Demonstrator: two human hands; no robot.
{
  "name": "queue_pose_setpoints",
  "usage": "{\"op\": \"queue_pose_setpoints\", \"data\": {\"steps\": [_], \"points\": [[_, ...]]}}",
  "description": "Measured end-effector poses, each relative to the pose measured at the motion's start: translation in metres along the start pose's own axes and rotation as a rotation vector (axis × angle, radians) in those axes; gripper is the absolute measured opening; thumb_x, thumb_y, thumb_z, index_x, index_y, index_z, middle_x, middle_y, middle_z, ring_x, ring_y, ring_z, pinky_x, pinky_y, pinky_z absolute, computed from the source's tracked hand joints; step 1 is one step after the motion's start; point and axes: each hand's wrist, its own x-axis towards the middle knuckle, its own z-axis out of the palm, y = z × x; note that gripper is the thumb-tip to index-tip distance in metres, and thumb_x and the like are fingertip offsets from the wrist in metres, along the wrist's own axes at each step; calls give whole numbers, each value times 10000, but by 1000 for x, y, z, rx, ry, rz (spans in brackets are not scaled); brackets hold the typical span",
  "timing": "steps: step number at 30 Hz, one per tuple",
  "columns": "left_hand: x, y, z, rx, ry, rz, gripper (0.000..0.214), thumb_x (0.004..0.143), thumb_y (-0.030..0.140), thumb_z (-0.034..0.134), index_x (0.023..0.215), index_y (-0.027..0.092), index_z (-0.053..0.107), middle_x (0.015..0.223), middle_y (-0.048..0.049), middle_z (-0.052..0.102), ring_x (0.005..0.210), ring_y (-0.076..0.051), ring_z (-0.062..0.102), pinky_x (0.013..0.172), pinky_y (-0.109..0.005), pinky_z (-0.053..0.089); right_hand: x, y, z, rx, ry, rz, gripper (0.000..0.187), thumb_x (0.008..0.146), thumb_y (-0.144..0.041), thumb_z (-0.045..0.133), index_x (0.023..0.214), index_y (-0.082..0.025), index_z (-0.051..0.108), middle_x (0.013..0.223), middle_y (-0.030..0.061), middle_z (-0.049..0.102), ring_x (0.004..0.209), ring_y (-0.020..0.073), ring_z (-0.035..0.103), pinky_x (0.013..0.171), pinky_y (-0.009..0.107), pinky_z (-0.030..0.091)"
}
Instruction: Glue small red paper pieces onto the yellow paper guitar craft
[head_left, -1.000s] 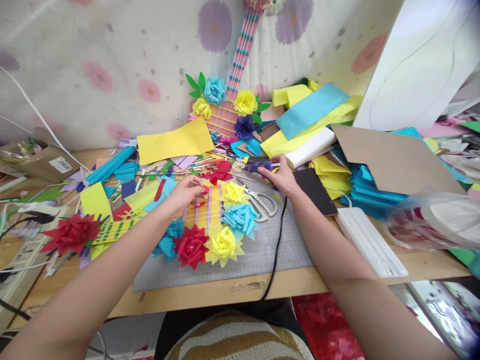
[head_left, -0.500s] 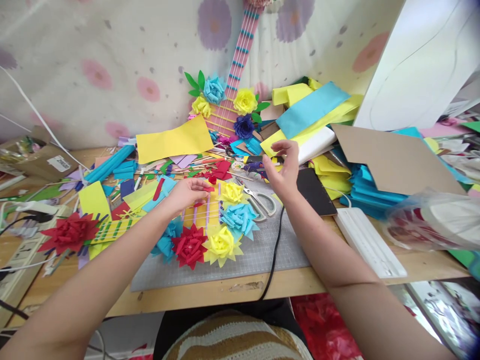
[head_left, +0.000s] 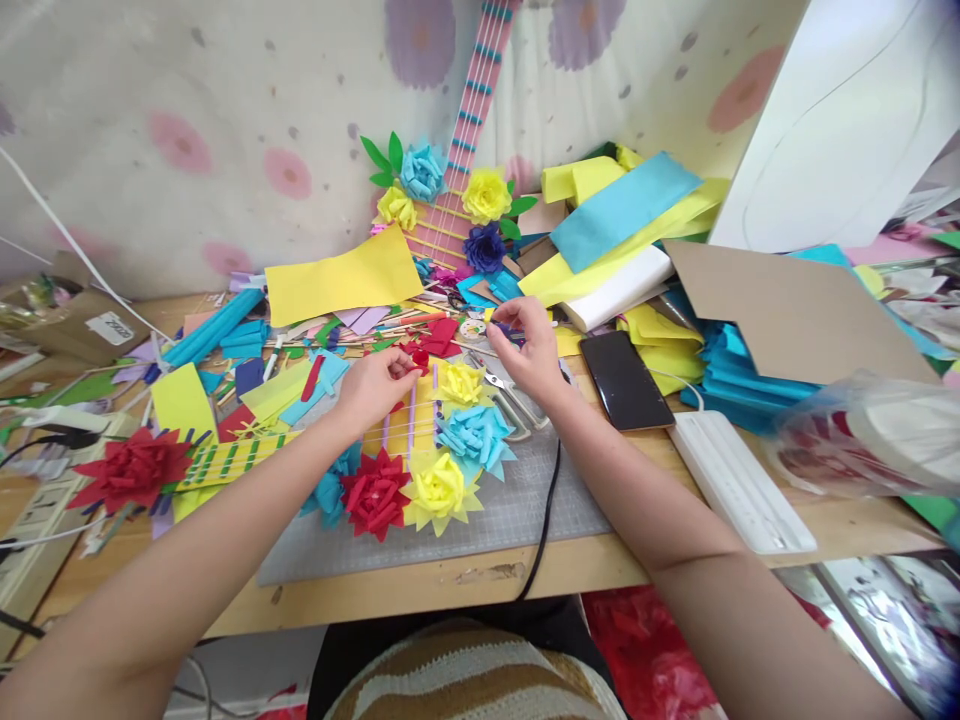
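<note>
A yellow paper guitar (head_left: pixel 409 425) lies on a grey cutting mat (head_left: pixel 525 515), ringed with red (head_left: pixel 375 495), yellow (head_left: pixel 441 490) and blue paper flowers (head_left: pixel 476 440). My left hand (head_left: pixel 371 388) rests on the guitar body, fingers pinched on a small red paper piece (head_left: pixel 411 368). My right hand (head_left: pixel 531 352) is just behind the mat, with thumb and forefinger closed on a purple glue gun (head_left: pixel 504 329). The gun's black cord (head_left: pixel 551 480) runs back over the table edge. Scissors (head_left: pixel 516 408) lie partly under my right wrist.
A second, pink paper guitar (head_left: pixel 463 150) leans on the flowered wall. Paper sheets and scraps (head_left: pixel 341 282) cover the table's back. A black phone (head_left: pixel 626 378), white power strip (head_left: pixel 739 480), cardboard (head_left: pixel 787 315) and plastic bag (head_left: pixel 862 440) lie at right.
My right hand let go of the purple glue gun, rose open, then came back down left and pinched it. My left hand shifted slightly right with the red piece.
</note>
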Motion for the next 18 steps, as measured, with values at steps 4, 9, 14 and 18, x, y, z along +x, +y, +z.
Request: {"op": "queue_pose_setpoints", "data": {"steps": [4, 9, 14, 18], "points": [[2, 7, -3, 176, 4, 52, 189, 779, 381, 621, 796, 205, 687, 654, -1, 646, 622, -175, 584, 544, -288, 343, -1, 1, 5, 10, -27, -6, 93, 867, -311, 553, 836, -238, 504, 845, 43, 578, 833, 207, 544, 766, 378, 454], [7, 8, -6, 355, 5, 128, 198, 795, 361, 613, 873, 217, 725, 756, -28, 687, 739, -209, 639, 610, -296, 395, 0, -1, 4, 9, -37, 8, 103, 869, -319, 552, 834, -234, 506, 847, 46, 580, 826, 200, 540, 755, 365, 448], [6, 8, -2, 482, 19, 224, 190, 833, 340, 580, 874, 224, 725, 884, -50, 736, 886, -241, 674, 649, -308, 425, 1, -3, 4, 10, -51, 16, 122, 871, -333, 549, 825, -229, 507, 841, 45, 573, 828, 196, 537, 760, 358, 442], [6, 7, 3, 523, 46, 236, 167, 844, 323, 575, 847, 222, 708, 905, -60, 746, 914, -253, 680, 652, -319, 425, 1, -4, 4, 24, -65, 22, 129, 868, -341, 548, 819, -229, 507, 843, 49, 570, 841, 201, 540, 768, 363, 440]]}}
